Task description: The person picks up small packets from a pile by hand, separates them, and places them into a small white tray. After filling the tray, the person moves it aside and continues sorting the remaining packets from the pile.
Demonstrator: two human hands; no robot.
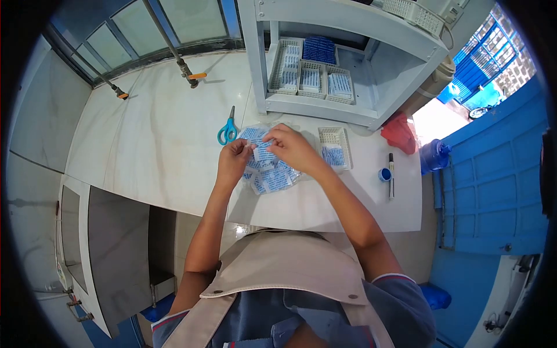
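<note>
A clear plastic bag [272, 181] full of small white sachets printed in blue lies on the table in front of me. Over its far part, the thumb and fingers of my left hand [234, 159] are pinched together; a small whitish edge shows at the tips, too small to name. My right hand [292, 152] is just to the right, above the sachets, its fingers bent and the thumb slightly apart from them. Teal-handled scissors [228, 131] rest beyond my left hand. Right of the bag stands a white plastic basket [333, 137] with similar sachets [333, 155] inside.
A white shelf unit [325, 110] at the back holds several baskets of sachets and a dark blue stack [319, 50]. On the right lie a marker [391, 177], a small blue-topped round item [384, 174] and a red plastic bag [400, 133]. Orange-handled valves [194, 76] stand back left.
</note>
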